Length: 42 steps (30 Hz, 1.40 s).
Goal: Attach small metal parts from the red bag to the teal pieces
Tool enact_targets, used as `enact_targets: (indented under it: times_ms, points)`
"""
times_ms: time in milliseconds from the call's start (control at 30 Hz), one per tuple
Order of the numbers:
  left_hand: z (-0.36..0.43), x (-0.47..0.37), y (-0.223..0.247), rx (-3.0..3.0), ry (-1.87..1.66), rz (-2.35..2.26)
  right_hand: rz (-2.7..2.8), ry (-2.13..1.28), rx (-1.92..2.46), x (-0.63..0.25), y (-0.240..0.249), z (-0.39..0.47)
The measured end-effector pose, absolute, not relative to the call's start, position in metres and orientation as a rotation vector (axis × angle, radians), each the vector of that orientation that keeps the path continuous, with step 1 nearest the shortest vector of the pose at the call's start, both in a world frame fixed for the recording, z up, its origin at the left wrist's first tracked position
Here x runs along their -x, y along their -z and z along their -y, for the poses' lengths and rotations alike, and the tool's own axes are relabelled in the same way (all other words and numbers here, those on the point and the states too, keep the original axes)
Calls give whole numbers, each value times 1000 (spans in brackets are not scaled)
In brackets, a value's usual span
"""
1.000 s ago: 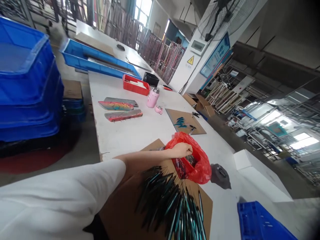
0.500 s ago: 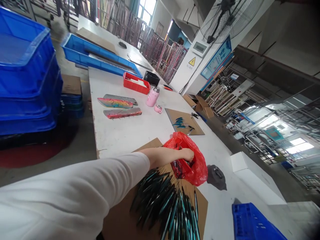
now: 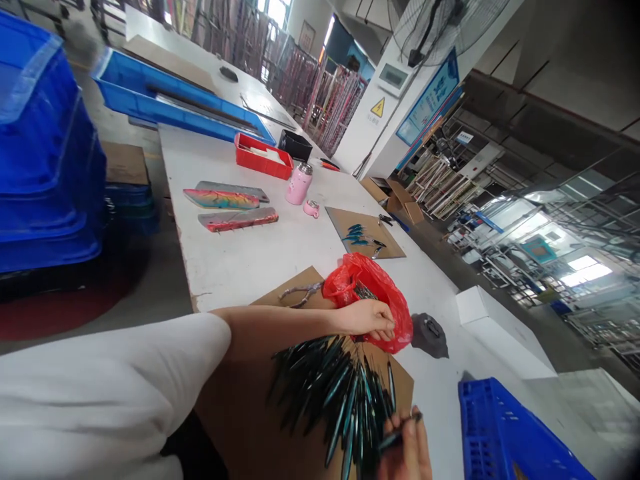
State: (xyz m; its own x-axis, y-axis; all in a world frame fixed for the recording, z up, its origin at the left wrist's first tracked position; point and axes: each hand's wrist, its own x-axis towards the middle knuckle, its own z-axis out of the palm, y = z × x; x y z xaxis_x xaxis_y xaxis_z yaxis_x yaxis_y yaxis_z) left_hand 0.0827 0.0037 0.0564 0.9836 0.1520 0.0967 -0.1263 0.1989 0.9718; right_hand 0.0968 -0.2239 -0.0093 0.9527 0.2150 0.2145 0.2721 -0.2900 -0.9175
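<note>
My left hand [image 3: 370,319] is over the near rim of a red plastic bag [image 3: 390,293], fingers curled together; what they hold, if anything, is too small to name. Thin metallic pieces show inside the bag. My right hand [image 3: 407,447], blurred at the bottom, pinches a dark slender piece [image 3: 395,439]. Between the hands, a fan of dark teal, glossy slender pieces [image 3: 340,393] lies on brown cardboard [image 3: 240,413]. Pliers [image 3: 303,293] lie at the bag's left side.
Beyond are a second board [image 3: 345,227] with small teal pieces, a pink bottle [image 3: 299,185], its lid, a red bin [image 3: 260,157] and two colourful pieces [image 3: 237,219]. A dark grey object [image 3: 430,335], white box [image 3: 500,327] and blue crate [image 3: 510,427] stand right.
My left hand has come up out of the red bag to its near rim. My right hand has entered at the bottom with a dark piece. The pliers now show. The view has shifted slightly.
</note>
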Motion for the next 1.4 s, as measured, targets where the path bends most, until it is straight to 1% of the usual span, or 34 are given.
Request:
enact_targets:
  times_ms: [67,133,300,667,1400]
  points:
    - [13,-74,-55,-1283,-160,37,222,-56,1669,-92,13,212]
    - [26,-67,-56,-1264,-130,85,176,-127,1552,-87,14,203]
    - [42,-61,-57,-1258,-63,177,136,-66,1518,-76,7,193]
    - [44,-59,-50,-1413,-134,213,152,94,1640,-71,4,190]
    - [44,-57,-52,-1420,-98,208,199,113,1734,-68,1,192]
